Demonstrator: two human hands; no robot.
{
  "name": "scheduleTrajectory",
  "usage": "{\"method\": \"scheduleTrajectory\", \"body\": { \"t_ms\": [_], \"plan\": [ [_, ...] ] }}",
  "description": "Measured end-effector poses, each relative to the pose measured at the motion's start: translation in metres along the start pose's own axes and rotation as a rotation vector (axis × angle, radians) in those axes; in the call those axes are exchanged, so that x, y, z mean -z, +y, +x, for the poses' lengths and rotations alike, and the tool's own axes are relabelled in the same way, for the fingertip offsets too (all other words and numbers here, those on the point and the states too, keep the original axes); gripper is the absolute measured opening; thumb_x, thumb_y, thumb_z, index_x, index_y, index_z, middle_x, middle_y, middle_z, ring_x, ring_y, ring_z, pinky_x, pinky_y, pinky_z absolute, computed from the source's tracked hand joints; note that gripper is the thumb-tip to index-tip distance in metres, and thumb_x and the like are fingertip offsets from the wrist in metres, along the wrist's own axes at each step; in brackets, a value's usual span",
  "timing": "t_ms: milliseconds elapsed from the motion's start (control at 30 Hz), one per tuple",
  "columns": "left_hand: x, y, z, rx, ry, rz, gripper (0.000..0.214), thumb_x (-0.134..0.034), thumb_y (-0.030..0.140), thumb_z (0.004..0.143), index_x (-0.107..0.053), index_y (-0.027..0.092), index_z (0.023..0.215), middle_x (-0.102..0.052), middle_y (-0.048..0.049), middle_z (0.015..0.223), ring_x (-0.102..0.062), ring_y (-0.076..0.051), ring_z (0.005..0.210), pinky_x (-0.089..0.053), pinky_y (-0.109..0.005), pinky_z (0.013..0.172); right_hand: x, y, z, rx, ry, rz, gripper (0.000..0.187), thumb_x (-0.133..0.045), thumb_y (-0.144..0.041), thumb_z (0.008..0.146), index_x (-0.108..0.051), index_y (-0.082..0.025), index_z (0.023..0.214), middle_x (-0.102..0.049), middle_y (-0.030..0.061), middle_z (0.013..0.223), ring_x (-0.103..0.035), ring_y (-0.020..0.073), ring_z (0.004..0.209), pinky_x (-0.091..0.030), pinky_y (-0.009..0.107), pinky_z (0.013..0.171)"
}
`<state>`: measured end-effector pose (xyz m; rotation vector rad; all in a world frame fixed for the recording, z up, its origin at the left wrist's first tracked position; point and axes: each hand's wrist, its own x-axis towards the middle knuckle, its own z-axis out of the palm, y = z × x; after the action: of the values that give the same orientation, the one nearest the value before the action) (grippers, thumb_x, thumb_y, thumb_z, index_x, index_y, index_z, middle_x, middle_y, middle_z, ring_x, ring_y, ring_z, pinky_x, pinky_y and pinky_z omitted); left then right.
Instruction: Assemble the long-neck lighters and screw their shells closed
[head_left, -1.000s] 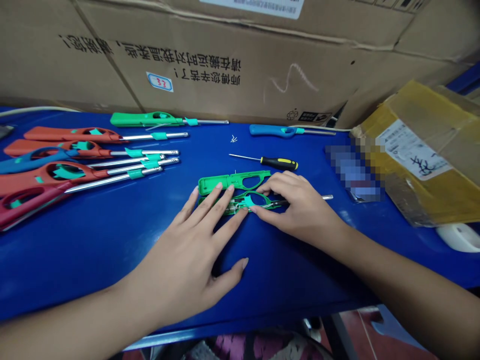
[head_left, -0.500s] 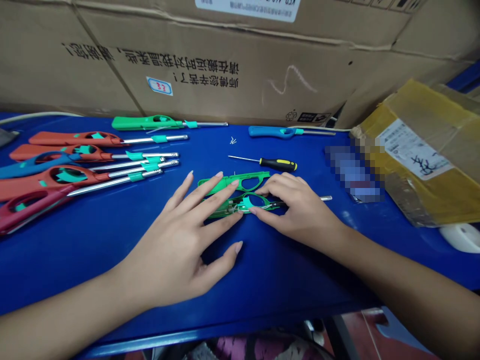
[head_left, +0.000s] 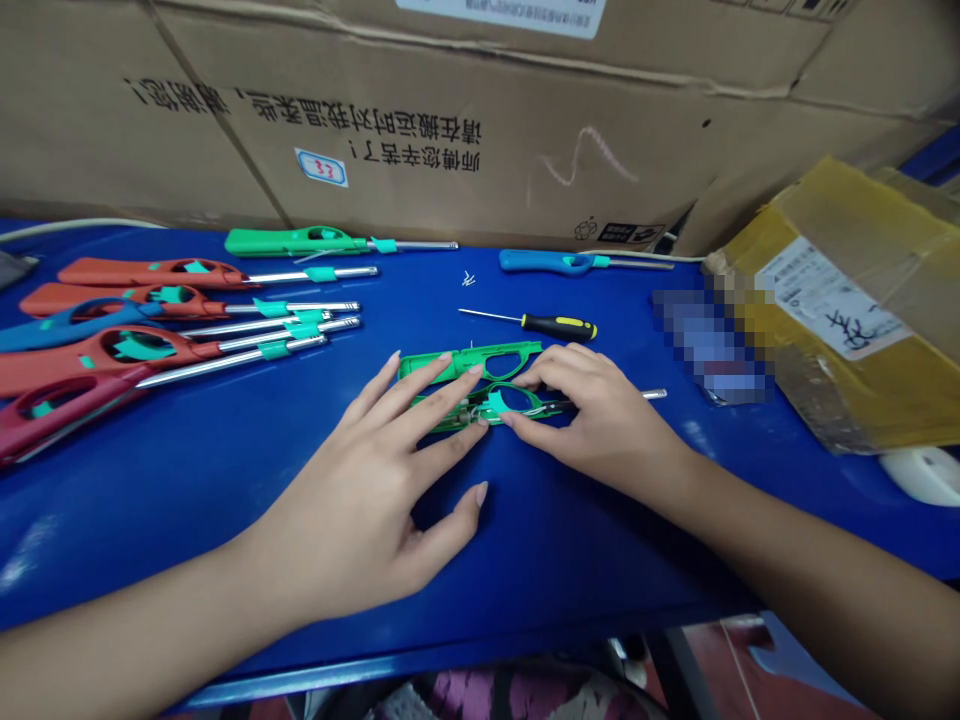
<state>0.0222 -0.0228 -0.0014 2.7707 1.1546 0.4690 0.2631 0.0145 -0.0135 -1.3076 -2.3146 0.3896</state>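
A green lighter (head_left: 517,400) lies opened on the blue table, its inner parts and turquoise trigger showing. Its loose green half-shell (head_left: 517,350) rests just behind it. My left hand (head_left: 390,480) is spread over the left end of both, palm down, with the index fingertip touching the inner parts. The other fingers reach over the half-shell and partly hide it. My right hand (head_left: 592,400) pinches the lighter near where the handle meets the metal tube, thumb in front and fingers behind. The tube's tip sticks out beyond this hand.
Behind the half-shell lie a black-and-yellow screwdriver (head_left: 559,326) and several small screws (head_left: 468,279). Several lighters, one a red lighter (head_left: 75,405), are at left; a blue lighter (head_left: 547,262) is at the back. A large carton (head_left: 375,130) stands behind, a taped box (head_left: 847,310) at right.
The view has shifted very slightly. Both hands keep nearly the same places on the opened lighter, and nothing else has visibly moved.
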Motion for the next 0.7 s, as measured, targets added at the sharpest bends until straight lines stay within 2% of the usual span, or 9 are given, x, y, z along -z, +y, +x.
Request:
{"method": "scheduleTrajectory", "body": {
  "t_ms": [433,700],
  "plan": [
    [0.0016,-0.0007,0.0005,0.013,-0.009,-0.029,0.046,-0.055,0.036,0.09,-0.068,0.025,0.133,-0.041,-0.0062,0.16,-0.035,-0.036,0.15,-0.023,-0.066,0.123,-0.0001,-0.002,-0.0004,0.007,0.02,-0.027,0.016,-0.074,-0.031,0.085,-0.065,-0.021,0.094,-0.072,0.0058,0.101,-0.065,0.0259,0.1,-0.047,0.043,0.093],
    [0.0019,-0.0005,-0.0008,-0.004,0.011,-0.053,0.047,-0.056,0.034,0.091,-0.065,0.025,0.136,-0.045,-0.0059,0.158,-0.037,-0.034,0.149,-0.022,-0.064,0.125,-0.002,-0.0048,-0.0003,-0.03,0.02,-0.04,0.023,-0.073,-0.04,0.087,-0.062,-0.021,0.091,-0.07,0.0051,0.098,-0.064,0.0247,0.096,-0.044,0.04,0.085]
  ]
}}
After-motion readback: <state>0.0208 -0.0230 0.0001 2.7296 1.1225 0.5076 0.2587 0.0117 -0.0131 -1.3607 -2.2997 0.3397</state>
